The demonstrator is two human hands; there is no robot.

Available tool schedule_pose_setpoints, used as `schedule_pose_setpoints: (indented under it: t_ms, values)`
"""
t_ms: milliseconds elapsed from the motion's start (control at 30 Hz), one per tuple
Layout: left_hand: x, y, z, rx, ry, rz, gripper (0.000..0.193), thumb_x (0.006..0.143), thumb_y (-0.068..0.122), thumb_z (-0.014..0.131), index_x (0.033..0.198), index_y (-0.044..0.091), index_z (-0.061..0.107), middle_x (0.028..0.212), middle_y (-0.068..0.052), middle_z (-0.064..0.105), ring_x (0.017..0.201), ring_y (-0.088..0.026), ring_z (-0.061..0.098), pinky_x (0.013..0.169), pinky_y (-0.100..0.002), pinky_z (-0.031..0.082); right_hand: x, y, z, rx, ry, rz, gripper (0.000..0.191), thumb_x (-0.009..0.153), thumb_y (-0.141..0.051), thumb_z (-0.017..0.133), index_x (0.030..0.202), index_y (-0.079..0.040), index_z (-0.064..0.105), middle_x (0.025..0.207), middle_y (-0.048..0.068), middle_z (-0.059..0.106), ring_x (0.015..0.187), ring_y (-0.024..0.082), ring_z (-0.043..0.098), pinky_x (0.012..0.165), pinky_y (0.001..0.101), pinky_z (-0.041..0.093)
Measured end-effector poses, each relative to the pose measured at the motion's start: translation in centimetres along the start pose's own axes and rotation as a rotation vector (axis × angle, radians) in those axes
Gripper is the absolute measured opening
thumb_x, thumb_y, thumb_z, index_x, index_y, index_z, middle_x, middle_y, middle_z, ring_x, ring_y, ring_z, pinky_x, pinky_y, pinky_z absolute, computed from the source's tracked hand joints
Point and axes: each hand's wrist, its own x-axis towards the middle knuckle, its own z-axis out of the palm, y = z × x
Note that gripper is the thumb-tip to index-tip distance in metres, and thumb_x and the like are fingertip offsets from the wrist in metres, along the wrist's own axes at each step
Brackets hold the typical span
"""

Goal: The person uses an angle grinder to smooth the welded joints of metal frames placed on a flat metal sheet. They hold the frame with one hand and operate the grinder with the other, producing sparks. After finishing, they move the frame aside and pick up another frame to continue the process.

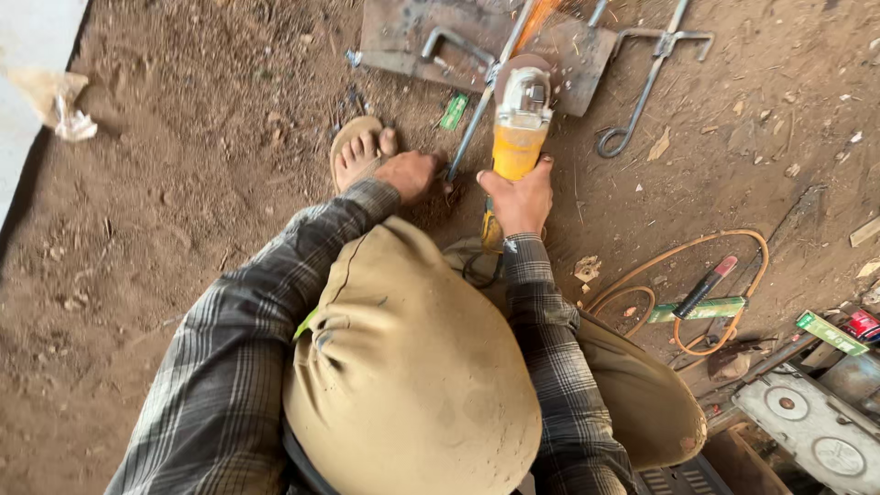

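Note:
My right hand (519, 196) grips the body of a yellow angle grinder (520, 122), whose grey head sits against a long metal rod (478, 114). Orange sparks (541, 11) fly off at the top edge. My left hand (409, 173) presses down on the near end of the rod on the dirt, beside my sandalled foot (358, 152). The rod runs up over a flat steel plate (573, 55). Plaid sleeves and my tan-trousered knee (412, 367) fill the foreground.
A bent rod with a looped end (632, 110) lies right of the plate. An orange cable (706, 293), an electrode holder (704, 286) and green boxes (830, 332) lie at the right, with grey metal machine parts (807, 422) at the lower right. Crumpled paper (60, 108) lies far left.

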Motion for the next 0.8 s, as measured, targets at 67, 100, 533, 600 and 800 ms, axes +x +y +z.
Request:
schedule_pose_setpoints:
  t_ms: [67,100,533,600,800]
  values:
    - [0.2,0.0,0.1,0.033,0.002,0.047,0.049,0.096,0.051,0.062,0.124,0.011,0.058,0.096,-0.025,0.071,0.094,-0.042,0.071,0.082,-0.054,0.055,1.0,-0.2,0.1,0.071,0.000,-0.006,0.073,0.064,-0.033,0.088,0.118,0.001,0.053,0.107,0.016,0.075,0.096,0.029,0.074,0.093,0.0407,0.056]
    - [0.2,0.0,0.2,0.040,-0.004,0.061,0.049,0.097,0.051,0.062,0.123,0.009,0.058,0.096,-0.025,0.071,0.094,-0.042,0.071,0.083,-0.054,0.055,1.2,-0.3,0.3,0.099,-0.013,-0.004,0.072,0.064,-0.033,0.087,0.118,0.001,0.053,0.108,0.015,0.075,0.096,0.027,0.074,0.093,0.0400,0.056]
    - [0.2,-0.4,0.1,0.081,0.004,0.070,0.052,0.100,0.054,0.056,0.124,0.008,0.056,0.092,-0.021,0.073,0.090,-0.038,0.072,0.080,-0.052,0.056,0.3,0.6,-1.1,-0.089,-0.046,0.029,0.073,0.064,-0.035,0.087,0.119,-0.001,0.054,0.111,0.018,0.074,0.098,0.032,0.073,0.094,0.0423,0.056]
    - [0.3,-0.3,-0.1,0.095,-0.019,0.070,0.051,0.100,0.055,0.055,0.123,0.010,0.057,0.092,-0.020,0.073,0.090,-0.036,0.073,0.081,-0.051,0.056,1.1,0.5,-1.6,-0.115,-0.048,0.047,0.073,0.063,-0.035,0.086,0.118,-0.002,0.053,0.112,0.017,0.073,0.098,0.033,0.074,0.093,0.0417,0.056]
    - [0.0,-0.2,-0.7,0.078,-0.076,-0.038,0.048,0.101,0.049,0.053,0.128,0.010,0.053,0.093,-0.019,0.073,0.090,-0.035,0.074,0.082,-0.050,0.057,4.4,-3.0,-3.6,-0.383,-0.025,-0.183,0.075,0.065,-0.036,0.090,0.121,0.000,0.054,0.105,0.021,0.073,0.096,0.038,0.071,0.088,0.0465,0.055]
